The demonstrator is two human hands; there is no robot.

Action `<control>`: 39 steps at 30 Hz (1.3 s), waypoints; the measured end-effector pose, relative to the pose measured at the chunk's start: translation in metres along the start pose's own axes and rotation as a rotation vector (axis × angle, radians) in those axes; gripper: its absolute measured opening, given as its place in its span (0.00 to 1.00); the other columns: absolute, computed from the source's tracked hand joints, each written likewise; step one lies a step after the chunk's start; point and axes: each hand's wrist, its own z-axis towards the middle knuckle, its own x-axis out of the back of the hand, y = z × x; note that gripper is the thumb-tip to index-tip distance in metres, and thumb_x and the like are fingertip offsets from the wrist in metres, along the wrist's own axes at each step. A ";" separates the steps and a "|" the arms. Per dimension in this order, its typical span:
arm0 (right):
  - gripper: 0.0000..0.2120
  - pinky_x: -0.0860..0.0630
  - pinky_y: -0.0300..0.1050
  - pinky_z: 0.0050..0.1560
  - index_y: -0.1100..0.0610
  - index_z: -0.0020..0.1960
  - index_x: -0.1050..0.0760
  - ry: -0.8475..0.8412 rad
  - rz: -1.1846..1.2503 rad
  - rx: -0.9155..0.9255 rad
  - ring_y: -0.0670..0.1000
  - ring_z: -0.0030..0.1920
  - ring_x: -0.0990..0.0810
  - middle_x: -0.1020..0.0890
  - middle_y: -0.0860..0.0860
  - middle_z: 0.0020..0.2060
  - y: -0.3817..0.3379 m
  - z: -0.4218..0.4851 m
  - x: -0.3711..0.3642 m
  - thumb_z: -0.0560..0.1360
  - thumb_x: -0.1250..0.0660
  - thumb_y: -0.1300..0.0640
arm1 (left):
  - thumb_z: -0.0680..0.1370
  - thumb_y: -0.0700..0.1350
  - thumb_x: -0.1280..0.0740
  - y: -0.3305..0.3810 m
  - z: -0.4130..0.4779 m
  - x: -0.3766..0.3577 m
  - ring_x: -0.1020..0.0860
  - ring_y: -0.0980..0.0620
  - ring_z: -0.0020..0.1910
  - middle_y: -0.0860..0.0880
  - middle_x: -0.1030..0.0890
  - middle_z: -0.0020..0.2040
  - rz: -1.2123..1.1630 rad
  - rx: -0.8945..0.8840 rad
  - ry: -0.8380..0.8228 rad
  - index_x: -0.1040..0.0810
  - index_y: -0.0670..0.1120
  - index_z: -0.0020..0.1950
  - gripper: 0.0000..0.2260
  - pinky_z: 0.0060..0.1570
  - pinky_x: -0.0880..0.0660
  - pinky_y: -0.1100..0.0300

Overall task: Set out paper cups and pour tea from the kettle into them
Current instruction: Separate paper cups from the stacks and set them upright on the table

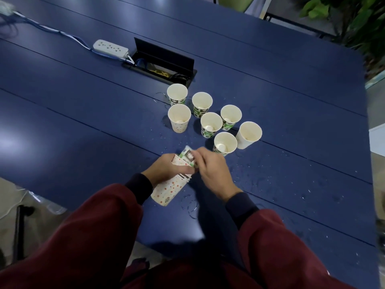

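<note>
On the dark blue bench seven white paper cups stand clustered, seemingly unfilled. The left grip clasps the nested, dotted cup stack; the right grip pinches its blurred top cup. No kettle visible; pouring is all left to do.

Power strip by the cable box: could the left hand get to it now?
Probably not straight away: the left hand grips the stack of cups. Nothing stands between it and the power strip, but that lies far across the table.
</note>
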 end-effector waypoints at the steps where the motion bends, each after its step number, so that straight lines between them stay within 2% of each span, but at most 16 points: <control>1: 0.18 0.28 0.57 0.36 0.58 0.40 0.28 0.058 -0.006 -0.004 0.54 0.30 0.26 0.24 0.51 0.29 0.000 0.005 0.002 0.84 0.42 0.49 | 0.70 0.44 0.22 -0.003 -0.001 0.003 0.19 0.52 0.36 0.44 0.16 0.38 -0.005 0.007 0.005 0.18 0.40 0.45 0.11 0.41 0.24 0.57; 4: 0.17 0.26 0.56 0.37 0.59 0.43 0.25 0.154 -0.126 0.073 0.56 0.34 0.22 0.20 0.53 0.34 0.000 0.019 0.011 0.84 0.42 0.50 | 0.70 0.51 0.21 -0.015 -0.003 0.011 0.21 0.48 0.36 0.38 0.17 0.38 -0.034 0.019 0.044 0.21 0.33 0.44 0.21 0.42 0.25 0.54; 7: 0.12 0.26 0.54 0.41 0.60 0.48 0.19 0.108 -0.251 0.128 0.60 0.41 0.21 0.16 0.56 0.42 0.001 0.027 0.008 0.83 0.37 0.56 | 0.72 0.51 0.23 -0.022 -0.008 0.017 0.19 0.44 0.40 0.36 0.16 0.45 -0.086 0.037 0.045 0.21 0.32 0.47 0.22 0.45 0.23 0.51; 10: 0.10 0.24 0.56 0.49 0.62 0.55 0.19 0.006 -0.297 0.060 0.63 0.50 0.19 0.16 0.60 0.51 0.005 0.027 -0.002 0.83 0.37 0.59 | 0.73 0.55 0.25 -0.025 -0.012 0.019 0.17 0.38 0.44 0.37 0.16 0.46 -0.096 0.011 0.021 0.21 0.34 0.48 0.23 0.49 0.20 0.46; 13: 0.14 0.24 0.54 0.53 0.61 0.66 0.24 0.044 -0.234 0.035 0.61 0.57 0.22 0.20 0.59 0.62 0.000 0.017 -0.006 0.81 0.36 0.60 | 0.75 0.59 0.28 -0.024 -0.017 0.021 0.17 0.44 0.41 0.40 0.16 0.43 -0.118 -0.026 0.004 0.20 0.43 0.42 0.18 0.49 0.21 0.49; 16: 0.12 0.24 0.49 0.47 0.56 0.63 0.23 0.165 -0.194 0.116 0.54 0.54 0.22 0.21 0.52 0.58 -0.013 0.006 -0.014 0.81 0.35 0.55 | 0.78 0.61 0.32 -0.021 -0.023 0.021 0.17 0.48 0.43 0.40 0.15 0.48 -0.222 -0.002 -0.001 0.17 0.45 0.47 0.19 0.51 0.21 0.52; 18: 0.10 0.23 0.50 0.49 0.54 0.60 0.21 0.080 -0.144 0.142 0.51 0.51 0.21 0.20 0.50 0.53 -0.020 0.004 -0.023 0.81 0.35 0.52 | 0.78 0.62 0.33 -0.019 -0.021 0.019 0.16 0.49 0.45 0.43 0.14 0.48 -0.307 0.032 0.029 0.16 0.45 0.50 0.20 0.51 0.20 0.54; 20: 0.09 0.23 0.53 0.50 0.54 0.56 0.20 -0.047 -0.094 0.142 0.51 0.49 0.21 0.18 0.49 0.49 -0.025 0.005 -0.032 0.82 0.36 0.52 | 0.76 0.65 0.34 -0.017 -0.018 0.019 0.16 0.48 0.45 0.44 0.14 0.46 -0.392 0.095 0.063 0.16 0.45 0.48 0.24 0.51 0.20 0.53; 23: 0.07 0.24 0.54 0.47 0.55 0.49 0.21 -0.026 -0.010 0.090 0.49 0.43 0.22 0.18 0.48 0.43 -0.028 0.009 -0.042 0.82 0.36 0.55 | 0.73 0.68 0.33 -0.020 -0.016 0.027 0.18 0.45 0.47 0.42 0.16 0.48 -0.502 0.126 -0.017 0.17 0.43 0.52 0.28 0.55 0.22 0.48; 25: 0.06 0.23 0.54 0.45 0.56 0.47 0.22 0.007 0.043 0.037 0.48 0.41 0.22 0.19 0.47 0.40 -0.029 0.016 -0.045 0.81 0.35 0.57 | 0.74 0.63 0.29 -0.026 -0.016 0.037 0.20 0.43 0.50 0.40 0.18 0.50 -0.511 0.084 -0.107 0.19 0.42 0.57 0.25 0.58 0.24 0.46; 27: 0.06 0.22 0.57 0.43 0.56 0.46 0.22 0.001 0.097 0.002 0.49 0.38 0.21 0.19 0.47 0.38 -0.030 0.022 -0.046 0.81 0.35 0.57 | 0.75 0.54 0.27 -0.028 -0.018 0.046 0.20 0.44 0.49 0.41 0.17 0.50 -0.435 0.038 -0.138 0.19 0.42 0.57 0.18 0.55 0.24 0.48; 29: 0.07 0.22 0.59 0.43 0.56 0.46 0.23 0.001 0.122 -0.030 0.50 0.37 0.21 0.20 0.46 0.36 -0.033 0.031 -0.050 0.81 0.35 0.56 | 0.72 0.49 0.26 -0.030 -0.017 0.056 0.19 0.46 0.48 0.42 0.16 0.50 -0.379 0.050 -0.106 0.19 0.43 0.57 0.17 0.52 0.23 0.51; 34: 0.08 0.22 0.61 0.43 0.55 0.47 0.24 0.046 0.122 -0.033 0.53 0.38 0.20 0.19 0.48 0.36 -0.057 0.056 -0.057 0.81 0.37 0.53 | 0.72 0.48 0.23 -0.045 -0.016 0.092 0.17 0.46 0.48 0.42 0.15 0.53 -0.305 0.068 -0.051 0.19 0.45 0.60 0.19 0.52 0.22 0.51; 38: 0.07 0.22 0.57 0.42 0.55 0.46 0.25 0.088 0.076 -0.003 0.52 0.38 0.20 0.19 0.48 0.36 -0.080 0.081 -0.063 0.82 0.37 0.56 | 0.74 0.45 0.24 -0.033 -0.014 0.122 0.18 0.47 0.46 0.44 0.15 0.51 -0.340 0.035 -0.031 0.18 0.45 0.59 0.15 0.48 0.21 0.52; 39: 0.07 0.22 0.54 0.42 0.55 0.46 0.26 0.122 0.077 -0.004 0.51 0.38 0.21 0.19 0.48 0.37 -0.086 0.088 -0.065 0.82 0.37 0.57 | 0.74 0.45 0.24 -0.030 -0.013 0.130 0.17 0.47 0.46 0.45 0.14 0.51 -0.331 0.035 -0.032 0.18 0.45 0.59 0.14 0.48 0.21 0.52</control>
